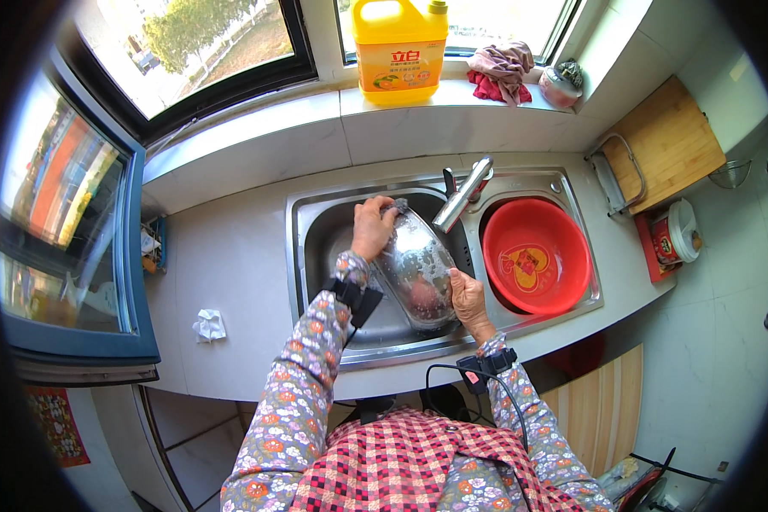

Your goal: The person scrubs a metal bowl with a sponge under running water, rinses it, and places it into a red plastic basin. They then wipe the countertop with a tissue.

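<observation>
A shiny metal basin [416, 259], wet with suds, is tilted inside the left bowl of the stainless steel sink [317, 272]. My left hand [372, 225] presses a grey scouring pad [399, 205] against the basin's upper edge; part of the pad is hidden under the fingers. With my right hand [468, 298] I grip the basin's rim at its lower right, thumb uppermost. The chrome faucet [464, 195] points down just above and right of the basin. No running water is visible from it.
In the right sink bowl sits a red plastic basin [537, 256]. A yellow detergent jug [400, 54] and bunched cloths [502, 70] stand on the windowsill. A crumpled tissue [209, 325] lies on the left counter, near an open window sash [144, 256]. A wooden cutting board [669, 141] leans at right.
</observation>
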A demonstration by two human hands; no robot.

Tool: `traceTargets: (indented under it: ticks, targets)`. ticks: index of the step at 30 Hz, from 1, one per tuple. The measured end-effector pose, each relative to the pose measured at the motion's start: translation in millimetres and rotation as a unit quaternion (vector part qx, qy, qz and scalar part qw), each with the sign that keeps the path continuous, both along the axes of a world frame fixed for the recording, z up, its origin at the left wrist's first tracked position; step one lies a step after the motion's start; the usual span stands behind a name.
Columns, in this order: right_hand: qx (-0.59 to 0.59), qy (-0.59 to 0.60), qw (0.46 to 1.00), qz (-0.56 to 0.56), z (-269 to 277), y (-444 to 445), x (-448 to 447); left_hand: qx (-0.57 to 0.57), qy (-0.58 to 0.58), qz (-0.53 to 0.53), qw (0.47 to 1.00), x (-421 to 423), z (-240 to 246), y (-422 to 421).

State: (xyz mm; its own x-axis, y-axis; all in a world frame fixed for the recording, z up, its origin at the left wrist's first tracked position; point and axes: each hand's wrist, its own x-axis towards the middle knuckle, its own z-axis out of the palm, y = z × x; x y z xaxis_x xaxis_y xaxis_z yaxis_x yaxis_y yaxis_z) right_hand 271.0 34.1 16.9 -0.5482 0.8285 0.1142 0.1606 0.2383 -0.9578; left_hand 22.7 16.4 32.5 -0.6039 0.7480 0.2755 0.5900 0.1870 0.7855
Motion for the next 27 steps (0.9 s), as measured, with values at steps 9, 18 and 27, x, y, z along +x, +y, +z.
traceTargets:
  ticks: [9,18,27]
  targets:
    - [0.045,-0.03,0.998,0.014,-8.1,7.0,3.5,0.104,0.086,-0.157,0.978,88.1,50.6,-41.9]
    - [0.033,-0.033,0.998,0.032,-4.3,5.4,4.5,-0.09,-0.137,-0.014,0.986,-14.6,5.7,2.4]
    - [0.036,-0.054,0.998,0.006,-2.1,11.0,3.8,0.097,0.139,-0.211,0.963,87.5,55.8,-35.4]
